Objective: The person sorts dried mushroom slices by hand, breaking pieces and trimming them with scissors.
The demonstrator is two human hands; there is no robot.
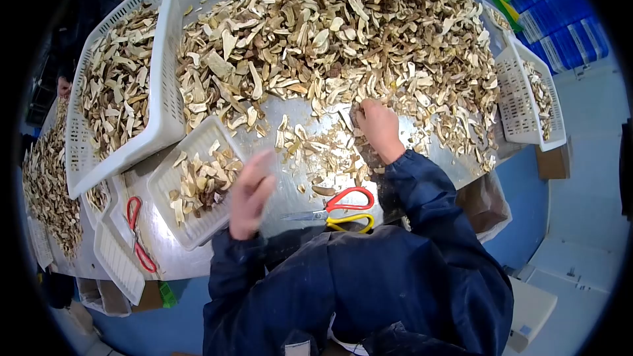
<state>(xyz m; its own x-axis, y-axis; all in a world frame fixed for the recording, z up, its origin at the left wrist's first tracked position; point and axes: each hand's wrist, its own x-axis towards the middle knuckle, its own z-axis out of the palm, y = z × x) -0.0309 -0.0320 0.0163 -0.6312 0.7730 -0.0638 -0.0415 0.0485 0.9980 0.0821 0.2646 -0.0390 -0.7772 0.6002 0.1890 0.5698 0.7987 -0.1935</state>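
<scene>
A large heap of dried mushroom slices (pixel 330 33) covers the far part of the metal table. My right hand (pixel 380 128) is at the heap's near edge, its fingers curled downward; whatever they hold is hidden. Blurred by motion, my left hand (pixel 252 194) is beside the right rim of a small white tray (pixel 165 181), so its fingers cannot be read. Some mushroom slices (pixel 204 181) lie in that tray. Between my hands, loose slices and crumbs (pixel 326 155) are scattered on the metal. Scissors with one red and one yellow handle (pixel 349 200) lie close to my body.
A big white basket (pixel 168 86) full of slices stands at the left. Red-handled scissors (pixel 135 234) and a white slatted tray (pixel 119 260) are at the near left. Another basket (pixel 521 92) sits at the right edge. Blue crates (pixel 554 20) are stacked behind. A person's hand (pixel 64 87) shows far left.
</scene>
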